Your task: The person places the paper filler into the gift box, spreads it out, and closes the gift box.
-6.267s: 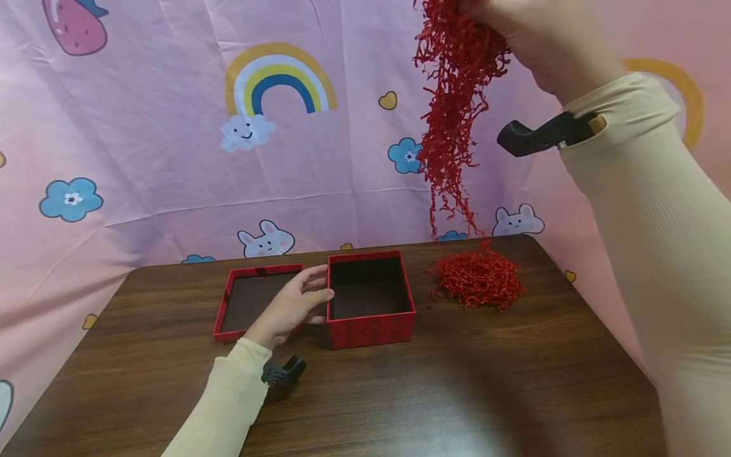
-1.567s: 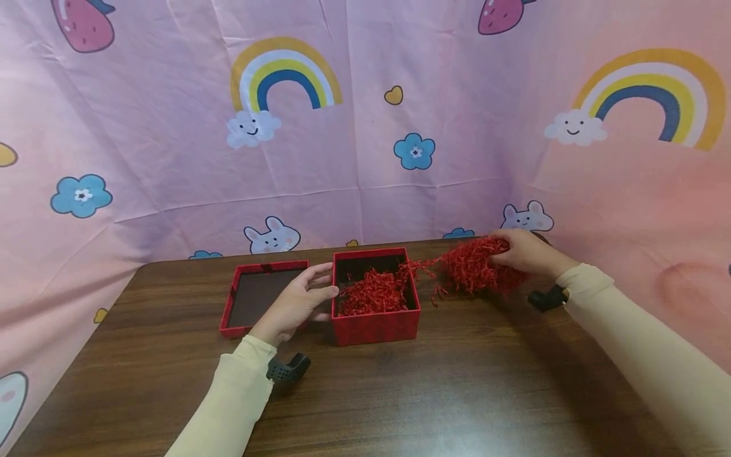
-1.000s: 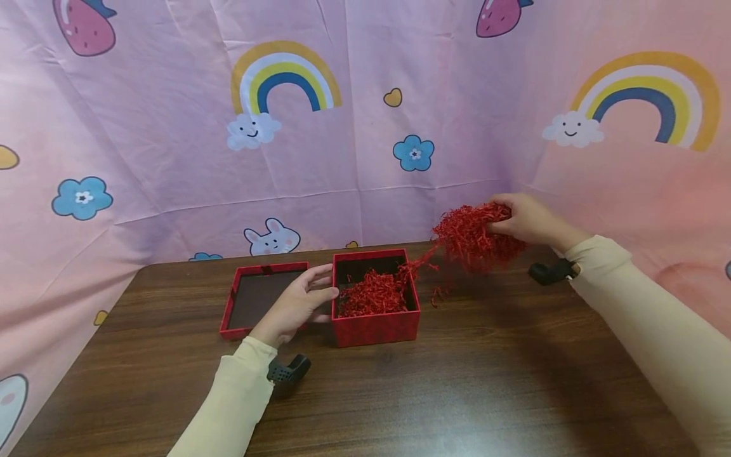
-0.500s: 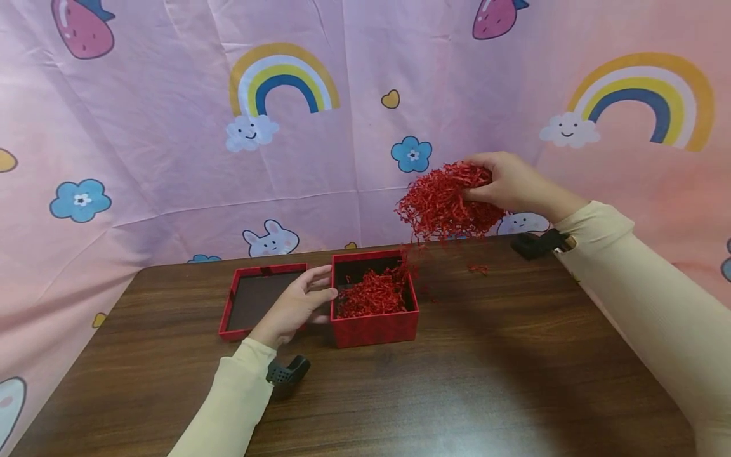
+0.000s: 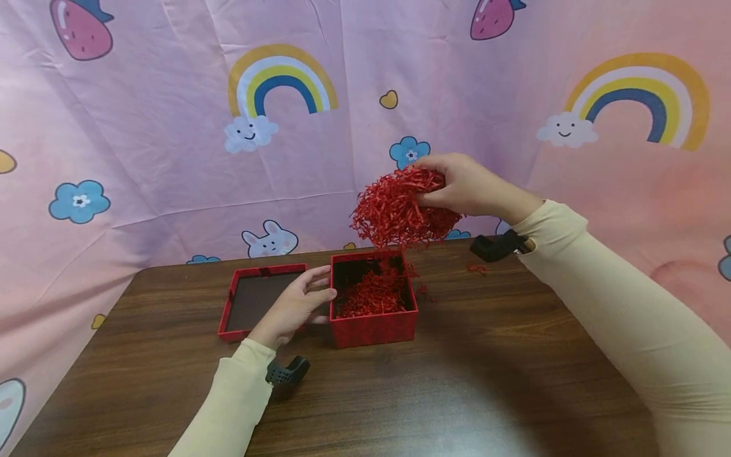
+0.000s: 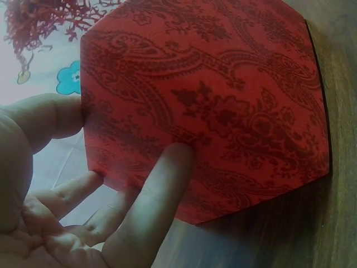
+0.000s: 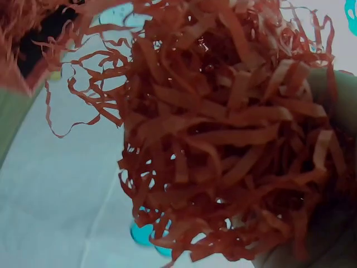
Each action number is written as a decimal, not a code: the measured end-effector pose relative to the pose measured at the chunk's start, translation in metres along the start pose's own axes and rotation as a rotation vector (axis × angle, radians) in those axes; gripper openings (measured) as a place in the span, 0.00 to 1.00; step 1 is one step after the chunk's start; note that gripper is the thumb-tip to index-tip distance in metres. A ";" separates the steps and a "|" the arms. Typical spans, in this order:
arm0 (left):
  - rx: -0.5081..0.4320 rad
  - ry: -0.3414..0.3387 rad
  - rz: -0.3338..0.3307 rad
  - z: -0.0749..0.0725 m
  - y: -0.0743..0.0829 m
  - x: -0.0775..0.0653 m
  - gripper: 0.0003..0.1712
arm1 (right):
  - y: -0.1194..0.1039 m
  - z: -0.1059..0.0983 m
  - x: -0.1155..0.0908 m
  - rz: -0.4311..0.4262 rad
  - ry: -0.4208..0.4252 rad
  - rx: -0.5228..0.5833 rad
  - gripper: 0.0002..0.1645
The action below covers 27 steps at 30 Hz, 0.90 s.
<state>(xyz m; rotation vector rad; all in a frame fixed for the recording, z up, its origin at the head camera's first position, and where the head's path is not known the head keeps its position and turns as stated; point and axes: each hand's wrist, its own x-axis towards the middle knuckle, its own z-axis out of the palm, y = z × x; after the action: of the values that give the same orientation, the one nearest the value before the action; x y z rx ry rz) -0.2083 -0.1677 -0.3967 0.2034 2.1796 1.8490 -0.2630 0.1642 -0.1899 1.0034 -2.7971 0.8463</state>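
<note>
Red box (image 5: 374, 329), paper shreds (image 5: 371, 298) inside, lid (image 5: 259, 303) alongside

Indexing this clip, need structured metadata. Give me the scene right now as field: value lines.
left hand: touching the left side of the red box
right hand: gripping a clump of red shreds, raised higher than the box
box state: open, dark inside, partly filled with shreds
lid: left of box, hollow side up
loose strands: few, right of box
surface: wood-grain table
backdrop: pinkish cloth, cartoon prints

Brown wood-grain table (image 5: 354, 393), open red box (image 5: 374, 329), upturned red lid (image 5: 259, 297), stray red shreds (image 5: 477, 269).
</note>
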 end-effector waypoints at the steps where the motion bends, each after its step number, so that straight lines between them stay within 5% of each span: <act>1: 0.001 -0.003 0.002 0.000 0.000 0.000 0.40 | -0.002 0.005 0.001 -0.007 -0.011 0.007 0.17; 15: -0.020 -0.014 0.004 0.001 0.000 0.001 0.39 | 0.005 0.082 0.019 -0.035 -0.175 0.101 0.20; 27: -0.036 -0.001 -0.010 0.000 -0.002 0.001 0.38 | 0.023 0.114 0.018 -0.010 -0.258 0.202 0.20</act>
<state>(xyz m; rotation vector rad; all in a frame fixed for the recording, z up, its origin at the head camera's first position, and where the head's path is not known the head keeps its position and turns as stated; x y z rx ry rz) -0.2094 -0.1676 -0.3990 0.1859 2.1415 1.8802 -0.2757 0.1099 -0.2936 1.2367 -2.9585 1.0894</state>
